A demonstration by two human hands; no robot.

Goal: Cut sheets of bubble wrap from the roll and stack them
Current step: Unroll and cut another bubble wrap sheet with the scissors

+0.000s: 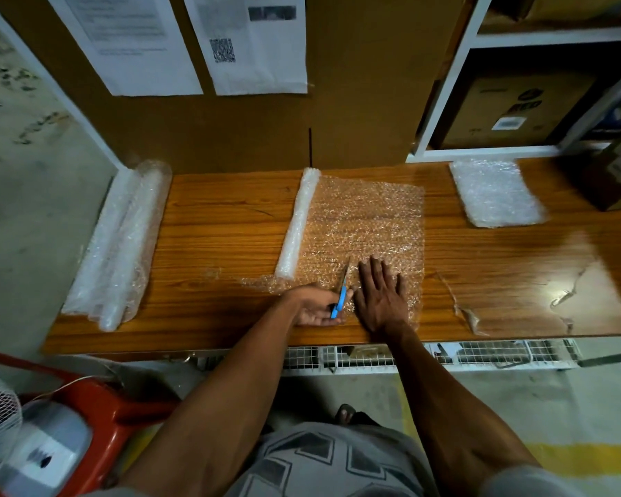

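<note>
One stack of cut sheets (497, 193) already sits at the far right of the wooden table (223, 227), so some of the job looks done. From the head view, the small roll (297, 224) lies mid-table with its unrolled sheet (368, 217) spread out to its right. The left hand (318, 306) grips blue scissors (341, 295), blades just into the sheet's near edge, while the right hand (380, 295) lies flat with straight fingers, pinning the wrap. Most of that cut looks left to go. Plenty of bare tabletop between sheet and stack; the bigger rolls (119, 245) hug the left edge.
</note>
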